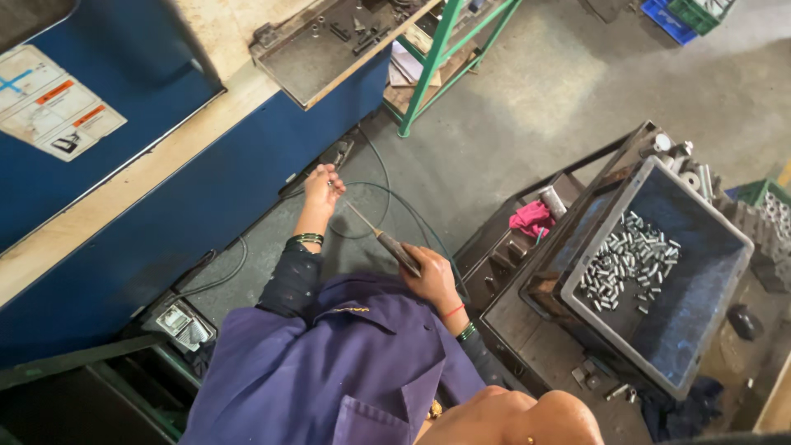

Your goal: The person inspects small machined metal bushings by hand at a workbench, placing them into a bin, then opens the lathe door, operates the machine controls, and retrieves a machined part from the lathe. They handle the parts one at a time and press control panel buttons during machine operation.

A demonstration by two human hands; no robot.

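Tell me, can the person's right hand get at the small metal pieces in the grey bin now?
Probably yes. The right hand is close to the grey bin, which is open on top, but it holds a screwdriver, so it is not free.

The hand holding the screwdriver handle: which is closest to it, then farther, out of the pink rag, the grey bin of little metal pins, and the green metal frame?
1. Pink crumpled rag, just right of the right hand.
2. Grey plastic bin of small metal pins, farther right.
3. Green metal frame, far up at the top.
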